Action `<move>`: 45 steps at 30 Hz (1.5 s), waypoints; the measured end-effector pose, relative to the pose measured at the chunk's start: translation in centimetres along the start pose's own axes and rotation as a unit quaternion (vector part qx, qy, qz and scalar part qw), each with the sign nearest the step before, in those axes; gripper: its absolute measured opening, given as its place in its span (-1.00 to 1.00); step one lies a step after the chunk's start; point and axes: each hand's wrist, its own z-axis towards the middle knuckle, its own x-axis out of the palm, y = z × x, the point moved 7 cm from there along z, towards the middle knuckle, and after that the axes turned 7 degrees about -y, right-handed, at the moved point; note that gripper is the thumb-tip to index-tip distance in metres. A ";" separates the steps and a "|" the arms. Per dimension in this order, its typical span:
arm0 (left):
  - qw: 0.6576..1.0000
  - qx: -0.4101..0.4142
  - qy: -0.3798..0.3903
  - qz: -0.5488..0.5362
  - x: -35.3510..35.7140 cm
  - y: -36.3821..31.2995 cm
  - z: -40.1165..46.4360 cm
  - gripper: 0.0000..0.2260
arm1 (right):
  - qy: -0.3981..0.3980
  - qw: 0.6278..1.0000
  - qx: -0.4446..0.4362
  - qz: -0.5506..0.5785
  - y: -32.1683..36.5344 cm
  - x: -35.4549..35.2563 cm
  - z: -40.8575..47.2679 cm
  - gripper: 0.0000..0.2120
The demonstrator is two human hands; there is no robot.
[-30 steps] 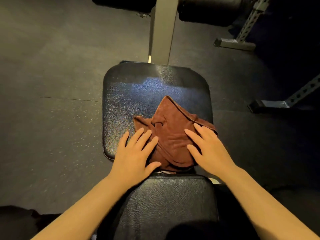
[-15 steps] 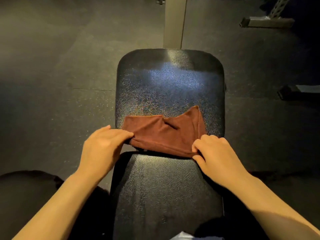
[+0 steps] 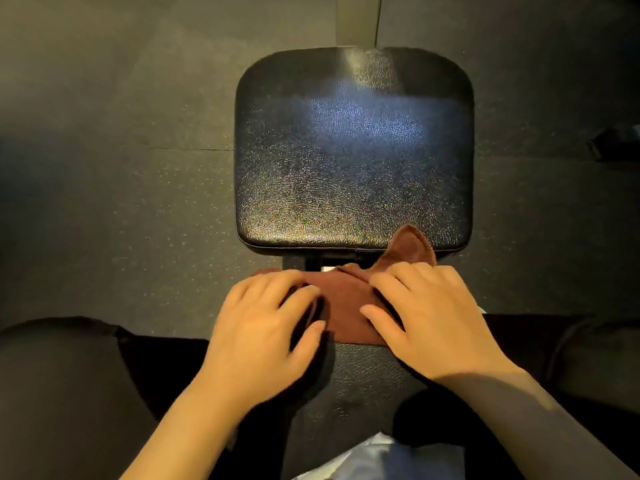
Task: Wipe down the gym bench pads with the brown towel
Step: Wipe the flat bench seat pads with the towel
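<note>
the floor (image 3: 104, 168) is the widest thing here, dark speckled rubber on all sides. above it the far pad (image 3: 353, 150) of the surface shows its whole glossy top, and the near pad (image 3: 367, 372) is mostly covered by arms and the person's dark-clad legs. a gap (image 3: 311, 263) with bracket hardware runs between the two pads.

the brown towel (image 3: 349, 306) lies bunched across the front edge of the near pad, one corner flipped up onto the rim of the far pad. the left hand (image 3: 263, 334) rests on the towel's left part, fingers bent, pressing down; whether that grip pinches cloth i cannot tell — it is blurred. the right hand (image 3: 429, 317) presses its right part with fingers spread and lightly curled.

the risk, as i judge it: the towel straddles the gap, so a push forward could snag cloth on the bracket or drop a fold into it — and a bunched towel wipes only a narrow strip, leaving pad edges untouched.

no containers are in view.
</note>
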 end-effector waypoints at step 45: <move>0.994 0.089 0.021 0.055 8.0 -5.6 0.6 -0.53 | -0.037 0.991 0.131 -0.001 -3.5 3.8 -6.6 -0.50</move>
